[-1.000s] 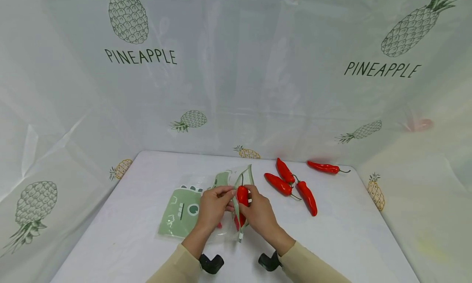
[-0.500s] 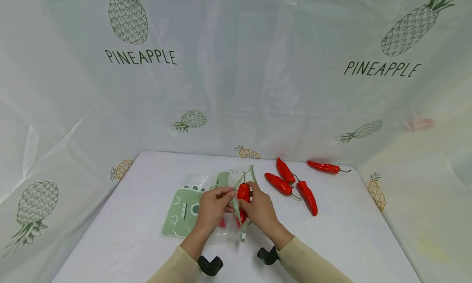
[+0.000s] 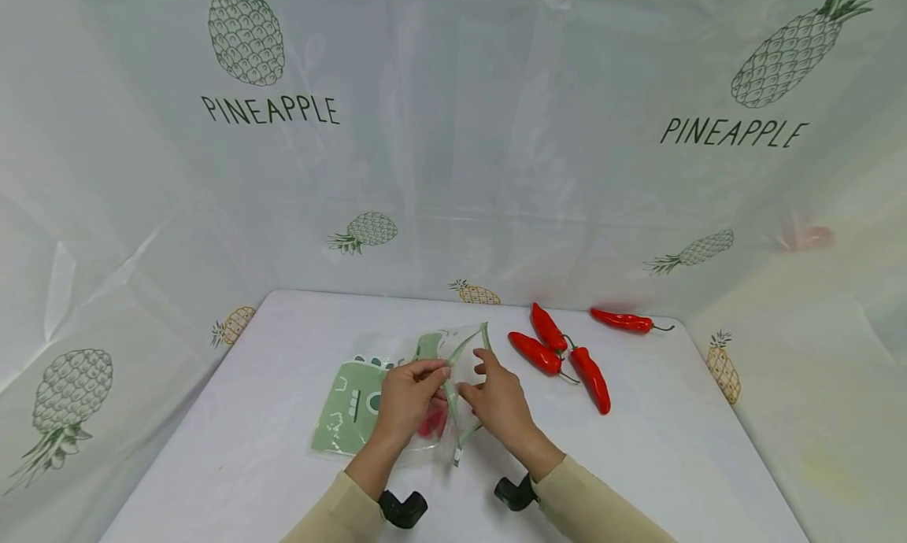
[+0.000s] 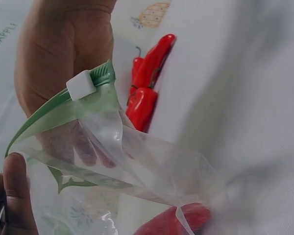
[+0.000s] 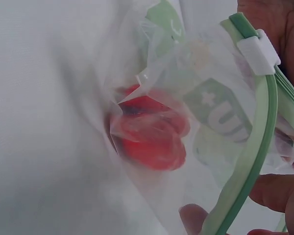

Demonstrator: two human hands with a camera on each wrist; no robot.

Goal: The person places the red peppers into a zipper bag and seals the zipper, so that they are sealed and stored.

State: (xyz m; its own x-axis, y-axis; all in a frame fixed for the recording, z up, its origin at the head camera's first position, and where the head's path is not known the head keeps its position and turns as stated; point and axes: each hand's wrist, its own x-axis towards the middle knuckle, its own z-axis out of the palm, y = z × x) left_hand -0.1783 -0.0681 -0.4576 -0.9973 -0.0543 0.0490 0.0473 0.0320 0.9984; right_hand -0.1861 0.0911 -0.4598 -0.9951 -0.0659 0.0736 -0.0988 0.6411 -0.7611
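Note:
A clear zip bag [image 3: 350, 413] with green print lies on its side, its green-edged mouth facing right. My left hand [image 3: 405, 393] pinches the near edge of that mouth between thumb and fingers. Red chili peppers [image 5: 149, 142] lie inside the bag, blurred by the film. My right hand [image 3: 503, 401] is at the mouth, thumb and fingers apart, with no pepper between them. Through the film in the left wrist view, the right hand's fingers [image 4: 85, 147] show. A white slider [image 4: 81, 85] sits near one end of the zip.
Several red peppers [image 3: 537, 354] lie on the white table [image 3: 659, 448] to the right of the bag, one [image 3: 623, 321] off by itself at the back right. A pineapple-print curtain [image 3: 453, 149] stands around the table. Black wrist mounts [image 3: 404, 511] are under both forearms.
The red pepper that my right hand held upright at the bag's mouth has gone into the bag, and the right hand has let go. The left hand keeps its pinch.

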